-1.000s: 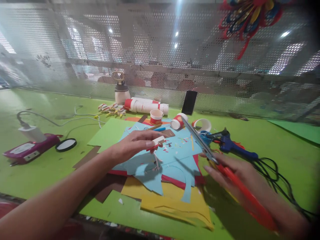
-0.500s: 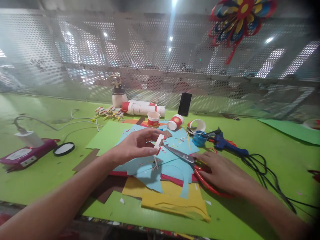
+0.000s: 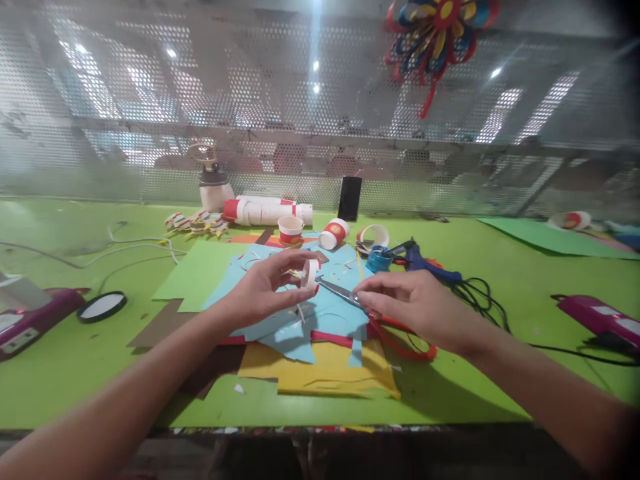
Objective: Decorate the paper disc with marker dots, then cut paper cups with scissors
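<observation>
My left hand pinches a small white and red paper-cup piece between thumb and fingers, above the light blue paper. My right hand hovers just right of it, fingers curled and empty, over the red-handled scissors. The scissors lie on the coloured paper pile, blades pointing left toward the cup piece. Yellow paper and red paper lie under the blue sheets.
Behind the pile lie paper cups, a stack of cups on its side, a blue glue gun with a black cable, a phone leaning on the mesh screen, and a bottle. Magenta boxes sit at both sides.
My right hand laid the scissors on the paper pile and let go, then moved left toward the cup piece. My left hand kept hold of the piece. The view shifted right.
</observation>
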Motion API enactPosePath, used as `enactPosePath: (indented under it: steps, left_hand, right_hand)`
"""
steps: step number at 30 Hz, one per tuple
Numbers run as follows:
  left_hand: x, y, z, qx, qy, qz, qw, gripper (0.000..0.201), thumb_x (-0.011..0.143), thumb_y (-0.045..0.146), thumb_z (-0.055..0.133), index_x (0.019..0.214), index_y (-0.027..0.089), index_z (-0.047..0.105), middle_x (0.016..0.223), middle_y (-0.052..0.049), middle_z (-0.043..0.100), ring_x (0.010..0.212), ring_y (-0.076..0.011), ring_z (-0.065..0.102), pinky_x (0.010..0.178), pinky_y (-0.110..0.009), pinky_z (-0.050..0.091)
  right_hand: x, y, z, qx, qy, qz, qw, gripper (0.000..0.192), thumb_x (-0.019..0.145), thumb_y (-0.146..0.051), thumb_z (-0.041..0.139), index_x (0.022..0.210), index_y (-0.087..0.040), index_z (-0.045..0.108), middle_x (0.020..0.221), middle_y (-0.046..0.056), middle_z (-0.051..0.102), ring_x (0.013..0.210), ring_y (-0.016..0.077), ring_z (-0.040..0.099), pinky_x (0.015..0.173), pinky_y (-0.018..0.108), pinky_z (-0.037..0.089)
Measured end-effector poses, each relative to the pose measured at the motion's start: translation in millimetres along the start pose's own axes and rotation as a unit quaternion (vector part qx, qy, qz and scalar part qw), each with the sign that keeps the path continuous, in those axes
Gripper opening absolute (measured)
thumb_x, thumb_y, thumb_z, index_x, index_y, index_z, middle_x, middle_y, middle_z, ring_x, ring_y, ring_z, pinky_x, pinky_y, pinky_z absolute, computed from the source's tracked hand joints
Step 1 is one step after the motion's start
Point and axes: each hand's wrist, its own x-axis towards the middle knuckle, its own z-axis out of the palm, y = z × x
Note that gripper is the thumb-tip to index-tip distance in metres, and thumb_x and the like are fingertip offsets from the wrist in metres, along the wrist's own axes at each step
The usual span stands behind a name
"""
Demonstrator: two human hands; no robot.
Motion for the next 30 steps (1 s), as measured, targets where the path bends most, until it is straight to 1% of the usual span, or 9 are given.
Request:
enactPosePath:
  steps: [3, 5, 7, 11, 14, 20, 24, 27, 30]
  left_hand:
    - [-1.6, -0.3, 3.2, 0.014, 0.005, 0.001, 1.000, 0.043, 0.080, 0.023, 0.073, 0.122, 0.024, 0.060, 0.116, -0.008, 0.061, 0.105, -0.0199, 0.058, 0.088, -0.033, 0.050]
    - [-2.1, 0.5, 5.3, 0.017, 0.009, 0.002, 1.000, 0.043, 0.080, 0.024, 0.073, 0.121, 0.023, 0.059, 0.118, -0.009, 0.060, 0.107, -0.0210, 0.058, 0.088, -0.034, 0.051]
    - [-2.2, 1.8, 7.0, 0.019, 0.016, 0.006, 1.000, 0.043, 0.079, 0.024, 0.074, 0.120, 0.022, 0.060, 0.117, -0.009, 0.060, 0.107, -0.0214, 0.057, 0.086, -0.034, 0.051]
    - [-1.8, 3.6, 8.5, 0.015, 0.022, 0.016, 1.000, 0.042, 0.077, 0.025, 0.075, 0.117, 0.021, 0.061, 0.111, -0.009, 0.060, 0.105, -0.0215, 0.057, 0.084, -0.033, 0.052]
    - [-2.0, 3.8, 8.3, 0.012, 0.017, 0.020, 1.000, 0.043, 0.077, 0.025, 0.075, 0.118, 0.021, 0.060, 0.114, -0.009, 0.059, 0.107, -0.0219, 0.057, 0.084, -0.033, 0.053]
    - [-2.0, 6.4, 7.8, 0.012, 0.006, 0.017, 1.000, 0.044, 0.079, 0.026, 0.074, 0.119, 0.019, 0.059, 0.112, -0.010, 0.061, 0.105, -0.0220, 0.058, 0.085, -0.035, 0.053]
    - [-1.9, 9.6, 8.3, 0.014, 0.004, -0.007, 1.000, 0.043, 0.078, 0.028, 0.074, 0.117, 0.017, 0.059, 0.107, -0.010, 0.063, 0.102, -0.0205, 0.059, 0.083, -0.034, 0.052]
    - [-2.2, 10.4, 8.0, -0.009, -0.009, -0.031, 0.999, 0.044, 0.079, 0.029, 0.073, 0.117, 0.015, 0.057, 0.102, -0.009, 0.063, 0.094, -0.0184, 0.061, 0.079, -0.032, 0.053]
    - [-2.5, 9.9, 7.1, -0.026, -0.018, -0.055, 0.998, 0.045, 0.079, 0.030, 0.073, 0.118, 0.015, 0.055, 0.101, -0.009, 0.064, 0.090, -0.0182, 0.062, 0.075, -0.032, 0.053]
  right_hand:
    - [6.2, -9.5, 13.3, 0.084, -0.005, 0.010, 0.996, 0.027, 0.085, -0.040, 0.062, 0.091, -0.016, 0.071, 0.083, 0.003, 0.066, 0.077, 0.0148, 0.058, 0.072, 0.029, 0.047]
    - [12.1, -13.3, 24.1, 0.141, 0.003, 0.005, 0.990, 0.026, 0.083, -0.041, 0.064, 0.088, -0.016, 0.071, 0.083, 0.003, 0.064, 0.074, 0.0130, 0.055, 0.069, 0.028, 0.046]
    - [17.8, -15.5, 34.4, 0.185, 0.026, 0.000, 0.982, 0.027, 0.079, -0.042, 0.069, 0.084, -0.015, 0.071, 0.081, 0.002, 0.063, 0.073, 0.0128, 0.053, 0.067, 0.028, 0.044]
    - [23.6, -18.3, 48.1, 0.235, 0.063, -0.004, 0.970, 0.028, 0.070, -0.042, 0.076, 0.070, -0.015, 0.068, 0.068, -0.001, 0.058, 0.066, 0.0117, 0.048, 0.064, 0.028, 0.040]
    - [23.8, -20.3, 52.6, 0.257, 0.074, 0.007, 0.964, 0.024, 0.065, -0.036, 0.078, 0.066, -0.015, 0.066, 0.063, -0.003, 0.057, 0.062, 0.0105, 0.048, 0.063, 0.028, 0.039]
    - [23.9, -20.5, 57.7, 0.254, 0.108, -0.012, 0.961, 0.018, 0.069, -0.029, 0.073, 0.062, -0.016, 0.064, 0.058, -0.004, 0.055, 0.058, 0.0096, 0.045, 0.060, 0.028, 0.038]
    - [22.6, -20.0, 60.6, 0.176, 0.148, -0.071, 0.971, 0.014, 0.073, -0.027, 0.069, 0.065, -0.017, 0.066, 0.064, -0.002, 0.058, 0.063, 0.0116, 0.049, 0.064, 0.029, 0.039]
    - [21.0, -19.3, 60.8, 0.139, 0.175, -0.112, 0.968, 0.013, 0.076, -0.026, 0.067, 0.066, -0.017, 0.065, 0.068, -0.001, 0.060, 0.068, 0.0131, 0.052, 0.068, 0.030, 0.041]
    - [20.4, -17.2, 58.2, 0.144, 0.185, -0.093, 0.968, 0.017, 0.078, -0.029, 0.067, 0.066, -0.018, 0.062, 0.064, -0.003, 0.055, 0.063, 0.0115, 0.047, 0.063, 0.029, 0.039]
